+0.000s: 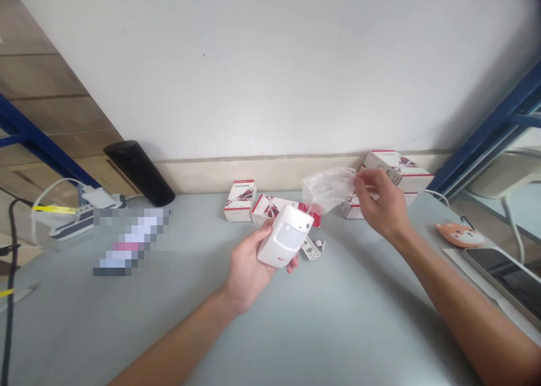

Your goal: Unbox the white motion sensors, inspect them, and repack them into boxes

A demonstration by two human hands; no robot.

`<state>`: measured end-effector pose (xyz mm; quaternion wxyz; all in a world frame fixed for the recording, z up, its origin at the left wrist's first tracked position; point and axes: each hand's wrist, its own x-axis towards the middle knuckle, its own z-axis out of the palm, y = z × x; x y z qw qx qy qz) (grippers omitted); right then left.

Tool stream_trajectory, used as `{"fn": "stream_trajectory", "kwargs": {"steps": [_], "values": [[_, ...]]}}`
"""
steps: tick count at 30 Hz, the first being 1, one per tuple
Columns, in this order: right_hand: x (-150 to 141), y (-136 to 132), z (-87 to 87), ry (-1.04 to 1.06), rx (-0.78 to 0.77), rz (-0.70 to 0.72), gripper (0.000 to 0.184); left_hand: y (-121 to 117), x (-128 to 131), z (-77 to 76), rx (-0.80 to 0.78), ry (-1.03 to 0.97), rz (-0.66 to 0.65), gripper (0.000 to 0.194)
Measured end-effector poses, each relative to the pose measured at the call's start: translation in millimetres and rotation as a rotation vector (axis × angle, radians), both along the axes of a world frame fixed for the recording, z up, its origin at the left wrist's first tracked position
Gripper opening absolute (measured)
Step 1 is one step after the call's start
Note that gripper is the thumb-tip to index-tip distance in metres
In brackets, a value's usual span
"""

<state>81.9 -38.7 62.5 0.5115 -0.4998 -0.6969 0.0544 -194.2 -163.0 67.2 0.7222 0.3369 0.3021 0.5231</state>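
Observation:
A white motion detector (pixel 288 236) with a curved sensor window lies in my left hand (pixel 249 267), fingers wrapped round its sides, above the table. Pinched in my right hand (pixel 380 203) is a clear plastic bag (pixel 329 187), which hangs crumpled to the left of the fingers. The bag's lower edge comes close to the top of the detector; whether they touch I cannot tell. Behind the detector lie a small white bracket (pixel 311 249) and a little white swivel piece (pixel 320 244). A red and white carton (pixel 270 205) on its side is partly hidden by the detector.
Another small carton (pixel 240 200) stands near the wall, and stacked cartons (pixel 399 172) sit behind my right hand. At right are an orange animal-face case (pixel 460 235) and a phone (pixel 502 273). A black cylinder (pixel 139 172), a power strip (pixel 84 217) and a pixelated object (pixel 131 242) occupy the left.

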Motion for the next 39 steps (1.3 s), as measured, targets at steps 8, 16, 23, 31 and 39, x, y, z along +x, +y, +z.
{"fn": "stream_trajectory", "kwargs": {"steps": [8,16,23,31,39], "values": [[-1,-6,3.6,-0.065,0.035,0.02,0.03,4,-3,3.7,0.02,0.053,0.03,0.037],[-5,-15,10.7,-0.154,0.121,-0.011,0.025,4,-4,-3.4,-0.005,0.109,-0.002,0.036],[-8,-18,15.2,-0.135,0.185,-0.042,0.022,5,-2,0.3,-0.047,0.095,0.066,0.037],[-20,-26,16.4,-0.175,0.168,0.024,0.017,5,-2,4.0,0.004,0.141,0.064,0.039],[-22,-26,13.5,0.0,0.11,-0.079,0.022,4,-2,1.8,0.042,0.258,0.039,0.04]]}}
